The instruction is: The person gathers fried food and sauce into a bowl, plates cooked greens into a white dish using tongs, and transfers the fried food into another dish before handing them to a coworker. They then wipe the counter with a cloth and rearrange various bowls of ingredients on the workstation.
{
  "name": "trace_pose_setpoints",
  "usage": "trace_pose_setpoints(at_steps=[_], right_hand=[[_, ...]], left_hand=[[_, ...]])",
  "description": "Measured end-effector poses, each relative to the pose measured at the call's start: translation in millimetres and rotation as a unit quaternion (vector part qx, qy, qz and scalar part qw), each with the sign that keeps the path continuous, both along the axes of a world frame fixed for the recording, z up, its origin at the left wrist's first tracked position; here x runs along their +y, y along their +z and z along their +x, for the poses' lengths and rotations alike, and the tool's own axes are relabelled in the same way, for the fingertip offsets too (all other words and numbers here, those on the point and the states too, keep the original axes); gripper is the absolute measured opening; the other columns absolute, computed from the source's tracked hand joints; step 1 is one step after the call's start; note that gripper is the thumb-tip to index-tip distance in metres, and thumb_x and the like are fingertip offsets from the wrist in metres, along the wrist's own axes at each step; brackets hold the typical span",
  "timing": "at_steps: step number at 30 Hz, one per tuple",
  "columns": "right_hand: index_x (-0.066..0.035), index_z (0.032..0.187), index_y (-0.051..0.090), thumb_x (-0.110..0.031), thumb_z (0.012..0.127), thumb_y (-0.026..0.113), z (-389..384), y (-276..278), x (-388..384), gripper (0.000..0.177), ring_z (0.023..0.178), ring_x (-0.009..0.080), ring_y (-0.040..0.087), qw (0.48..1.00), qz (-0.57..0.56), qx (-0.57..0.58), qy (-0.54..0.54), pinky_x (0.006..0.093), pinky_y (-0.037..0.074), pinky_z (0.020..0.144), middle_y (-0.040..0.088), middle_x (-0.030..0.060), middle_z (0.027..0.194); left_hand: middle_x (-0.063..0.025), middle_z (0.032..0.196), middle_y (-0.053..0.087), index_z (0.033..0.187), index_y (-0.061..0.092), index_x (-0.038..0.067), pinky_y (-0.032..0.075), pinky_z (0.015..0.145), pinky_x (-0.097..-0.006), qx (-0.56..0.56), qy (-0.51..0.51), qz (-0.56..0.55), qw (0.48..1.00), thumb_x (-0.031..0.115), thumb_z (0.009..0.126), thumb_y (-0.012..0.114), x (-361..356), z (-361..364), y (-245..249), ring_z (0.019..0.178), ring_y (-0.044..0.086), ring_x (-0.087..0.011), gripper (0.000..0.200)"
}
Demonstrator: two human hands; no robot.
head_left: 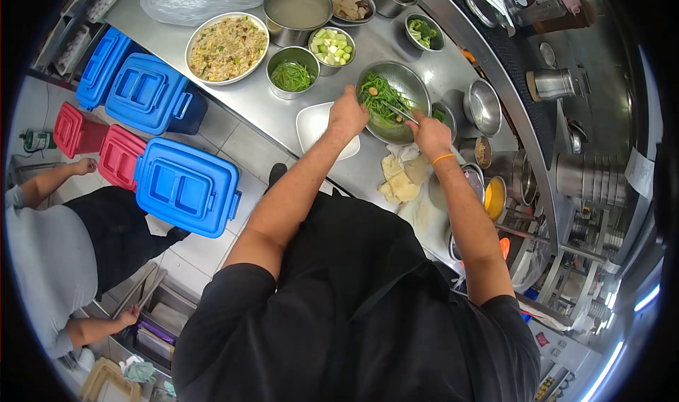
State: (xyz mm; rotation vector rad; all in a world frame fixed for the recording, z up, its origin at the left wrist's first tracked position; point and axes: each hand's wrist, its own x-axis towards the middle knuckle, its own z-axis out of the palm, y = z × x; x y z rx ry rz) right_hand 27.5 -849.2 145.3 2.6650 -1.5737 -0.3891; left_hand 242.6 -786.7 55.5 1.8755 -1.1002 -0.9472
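Note:
A wide metal mixing bowl [417,84] stands on the counter, holding cooked green vegetables [382,94] with a few orange-brown slices among them. My left hand [348,115] is closed on the bowl's near left rim. In my right hand [430,135] is a thin metal utensil [402,113], its far end down in the greens; I cannot tell its exact kind. Just below my left hand lies a white square plate [315,125], partly covered by my forearm. Crumpled pale cloths [399,179] rest beside my right wrist.
Around the bowl stand a small bowl of greens [292,77], chopped pale-green vegetable [332,46], broccoli [423,32], a pot of cloudy liquid [297,9] and a plate of fried rice [228,48]. Lidded blue bins [187,186] sit at left, near another person [53,253]. A metal shelf edge [488,55] runs along the right.

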Motion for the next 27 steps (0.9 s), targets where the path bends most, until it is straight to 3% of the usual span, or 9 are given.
trace_pose_setpoints(at_steps=[1,4,7,10,13,15,20,24,27], right_hand=[[-0.019,0.126,0.066,-0.039,0.099,0.061,3,1,0,0.034,0.085,0.0378,0.072,1.000,0.000,0.000,-0.001,0.0499,0.056,0.075,0.074,0.0167,0.089],[-0.018,0.122,0.068,-0.037,0.099,0.061,7,2,1,0.030,0.085,0.0376,0.072,1.000,-0.004,0.000,0.003,0.0502,0.056,0.074,0.074,0.0169,0.089],[-0.018,0.121,0.069,-0.036,0.099,0.061,8,3,4,0.029,0.086,0.0373,0.072,1.000,-0.003,-0.014,-0.010,0.0502,0.056,0.075,0.074,0.0170,0.090],[-0.018,0.122,0.070,-0.037,0.099,0.061,4,0,7,0.031,0.089,0.0372,0.072,0.998,-0.002,-0.052,-0.028,0.0498,0.056,0.077,0.075,0.0166,0.092],[-0.018,0.123,0.071,-0.037,0.099,0.062,-4,-1,7,0.033,0.092,0.0373,0.072,0.995,0.009,-0.085,-0.047,0.0491,0.056,0.080,0.075,0.0163,0.096],[-0.017,0.123,0.071,-0.038,0.098,0.063,-10,-4,7,0.034,0.094,0.0376,0.071,0.990,0.019,-0.119,-0.067,0.0484,0.056,0.082,0.075,0.0165,0.099],[-0.016,0.126,0.072,-0.037,0.097,0.066,-26,-10,9,0.036,0.100,0.0388,0.070,0.965,0.078,-0.222,-0.114,0.0463,0.055,0.086,0.074,0.0173,0.106],[-0.009,0.129,0.070,-0.034,0.098,0.067,-38,-22,8,0.040,0.081,0.0279,0.072,0.936,0.153,-0.275,-0.158,0.0392,0.055,0.077,0.075,0.0151,0.096],[-0.005,0.129,0.069,-0.031,0.099,0.067,-42,-15,13,0.040,0.066,0.0173,0.068,0.907,0.206,-0.317,-0.184,0.0333,0.053,0.068,0.073,0.0113,0.085]], left_hand=[[-0.0236,0.084,0.072,0.130,0.046,-0.005,0.059,0.074,-0.0453,-0.004,-0.002,-0.002,1.000,0.012,0.092,0.063,-2,1,-1,0.069,0.074,-0.0358,0.045],[-0.0319,0.100,0.070,0.122,0.048,-0.004,0.055,0.089,-0.0525,0.065,-0.001,0.002,0.998,0.012,0.089,0.064,-4,2,-3,0.097,0.069,-0.0470,0.041],[-0.0316,0.101,0.070,0.124,0.049,-0.004,0.056,0.089,-0.0512,0.077,-0.004,-0.009,0.997,0.016,0.090,0.067,-2,1,-8,0.096,0.070,-0.0457,0.044],[-0.0216,0.088,0.074,0.131,0.050,-0.002,0.059,0.066,-0.0408,0.168,-0.010,-0.001,0.986,0.023,0.096,0.067,21,8,30,0.064,0.074,-0.0287,0.047],[-0.0177,0.085,0.073,0.126,0.055,0.001,0.057,0.068,-0.0431,-0.010,-0.014,-0.048,0.999,0.032,0.095,0.069,48,20,18,0.070,0.073,-0.0333,0.046],[-0.0209,0.099,0.072,0.119,0.056,0.002,0.055,0.082,-0.0493,-0.112,-0.009,0.012,0.994,0.036,0.092,0.072,82,37,41,0.093,0.071,-0.0394,0.046],[-0.0241,0.113,0.065,0.117,0.057,0.005,0.051,0.091,-0.0507,-0.168,0.169,0.070,0.969,0.040,0.090,0.074,129,62,17,0.108,0.066,-0.0405,0.047],[-0.0241,0.096,0.071,0.113,0.055,-0.003,0.054,0.088,-0.0521,-0.003,0.081,0.125,0.989,0.034,0.094,0.067,120,72,-50,0.096,0.068,-0.0466,0.043],[-0.0275,0.086,0.069,0.114,0.052,-0.005,0.056,0.072,-0.0501,0.086,0.063,0.088,0.990,0.021,0.096,0.058,120,70,-27,0.079,0.072,-0.0420,0.032]])
